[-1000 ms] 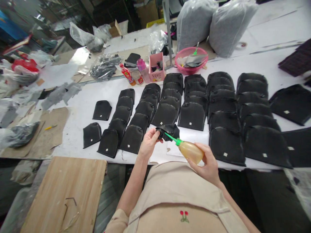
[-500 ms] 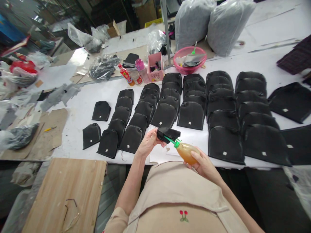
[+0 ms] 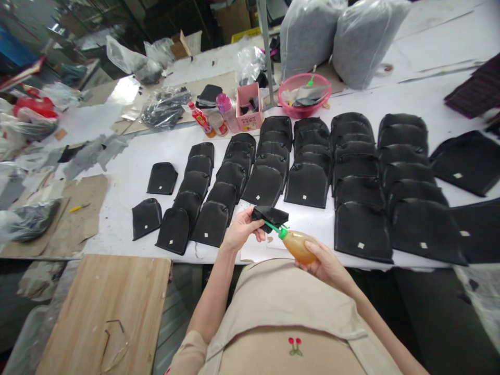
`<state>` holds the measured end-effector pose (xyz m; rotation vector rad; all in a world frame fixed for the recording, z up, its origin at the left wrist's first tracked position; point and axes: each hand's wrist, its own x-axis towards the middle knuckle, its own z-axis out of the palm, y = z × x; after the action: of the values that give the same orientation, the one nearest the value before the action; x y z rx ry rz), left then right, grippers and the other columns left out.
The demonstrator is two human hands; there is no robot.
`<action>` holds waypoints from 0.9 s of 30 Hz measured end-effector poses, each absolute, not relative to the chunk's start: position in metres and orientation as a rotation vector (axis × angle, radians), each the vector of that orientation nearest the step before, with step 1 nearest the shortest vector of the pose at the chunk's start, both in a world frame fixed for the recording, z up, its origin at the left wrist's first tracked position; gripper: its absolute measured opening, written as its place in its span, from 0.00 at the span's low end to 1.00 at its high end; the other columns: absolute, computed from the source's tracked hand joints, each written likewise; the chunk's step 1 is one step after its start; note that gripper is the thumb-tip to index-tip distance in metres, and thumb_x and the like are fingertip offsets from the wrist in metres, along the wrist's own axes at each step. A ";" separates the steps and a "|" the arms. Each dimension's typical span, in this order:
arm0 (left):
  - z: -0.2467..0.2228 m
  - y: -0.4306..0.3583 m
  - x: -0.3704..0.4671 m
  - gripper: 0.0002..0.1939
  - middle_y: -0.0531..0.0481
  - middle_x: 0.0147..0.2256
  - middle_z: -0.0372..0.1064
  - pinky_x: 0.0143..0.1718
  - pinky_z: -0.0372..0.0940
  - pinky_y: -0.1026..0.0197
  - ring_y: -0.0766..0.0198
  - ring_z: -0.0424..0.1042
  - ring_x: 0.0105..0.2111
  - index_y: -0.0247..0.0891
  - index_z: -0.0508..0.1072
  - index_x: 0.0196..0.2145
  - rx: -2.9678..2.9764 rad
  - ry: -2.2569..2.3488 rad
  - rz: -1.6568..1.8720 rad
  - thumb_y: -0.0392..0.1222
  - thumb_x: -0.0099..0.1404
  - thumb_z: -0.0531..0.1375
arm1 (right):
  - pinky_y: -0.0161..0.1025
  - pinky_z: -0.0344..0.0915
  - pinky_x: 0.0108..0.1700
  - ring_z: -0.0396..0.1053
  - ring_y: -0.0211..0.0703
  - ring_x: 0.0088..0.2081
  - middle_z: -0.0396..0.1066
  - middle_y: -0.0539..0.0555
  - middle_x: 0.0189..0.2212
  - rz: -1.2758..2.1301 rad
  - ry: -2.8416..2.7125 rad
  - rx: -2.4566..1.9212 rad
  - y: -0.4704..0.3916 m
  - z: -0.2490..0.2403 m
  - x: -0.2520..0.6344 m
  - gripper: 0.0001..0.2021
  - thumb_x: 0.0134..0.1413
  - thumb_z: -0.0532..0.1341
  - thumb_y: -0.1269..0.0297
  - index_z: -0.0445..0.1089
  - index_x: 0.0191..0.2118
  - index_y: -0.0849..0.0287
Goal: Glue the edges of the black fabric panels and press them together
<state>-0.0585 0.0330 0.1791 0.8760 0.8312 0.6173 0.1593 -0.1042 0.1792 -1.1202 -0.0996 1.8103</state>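
Above the front of the white table, my left hand is closed on a small black piece. My right hand is wrapped round a squeeze bottle of amber liquid. Its green nozzle points left and its tip lies against the black piece, near my left fingers. Beyond my hands, overlapping black pieces lie in columns, among them a front one with a small white tag. Two single black pieces lie to the left.
A pink basin, a pink box and several bottles stand behind the black pieces. Large filled bags stand at the back. A wooden board with glasses is at the lower left.
My left fingers have shifted slightly on the black piece, with the thumb now nearer the nozzle. The bottle has moved a little to the left.
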 end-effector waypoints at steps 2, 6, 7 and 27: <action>0.181 0.032 -0.058 0.22 0.47 0.27 0.78 0.24 0.72 0.67 0.60 0.80 0.25 0.32 0.71 0.43 0.882 0.800 0.628 0.45 0.57 0.74 | 0.31 0.71 0.27 0.74 0.39 0.29 0.78 0.55 0.38 1.856 -0.050 -1.080 -0.104 0.179 0.160 0.22 0.54 0.71 0.53 0.74 0.52 0.56; 0.183 0.029 -0.058 0.24 0.41 0.41 0.79 0.34 0.76 0.64 0.55 0.82 0.38 0.32 0.74 0.48 0.870 0.767 0.640 0.43 0.57 0.74 | 0.28 0.70 0.24 0.74 0.39 0.28 0.78 0.55 0.34 1.853 -0.021 -1.066 -0.103 0.177 0.163 0.22 0.55 0.70 0.53 0.74 0.51 0.59; 0.181 0.029 -0.058 0.23 0.43 0.38 0.79 0.32 0.75 0.65 0.56 0.82 0.36 0.32 0.73 0.48 0.870 0.769 0.633 0.44 0.59 0.73 | 0.28 0.70 0.24 0.74 0.39 0.28 0.78 0.55 0.34 1.856 -0.019 -1.072 -0.102 0.177 0.163 0.21 0.55 0.70 0.54 0.74 0.52 0.59; 0.151 0.023 -0.033 0.27 0.62 0.15 0.59 0.12 0.44 0.71 0.77 0.54 0.10 0.36 0.65 0.30 0.759 0.904 0.771 0.56 0.50 0.75 | 0.28 0.68 0.24 0.74 0.38 0.28 0.78 0.53 0.34 1.958 0.111 -1.037 -0.103 0.173 0.159 0.21 0.56 0.68 0.53 0.71 0.53 0.53</action>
<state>-0.0334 0.0226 0.1510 0.7594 0.9039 0.7713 0.1589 -0.1029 0.1727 -1.0374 0.1115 1.9584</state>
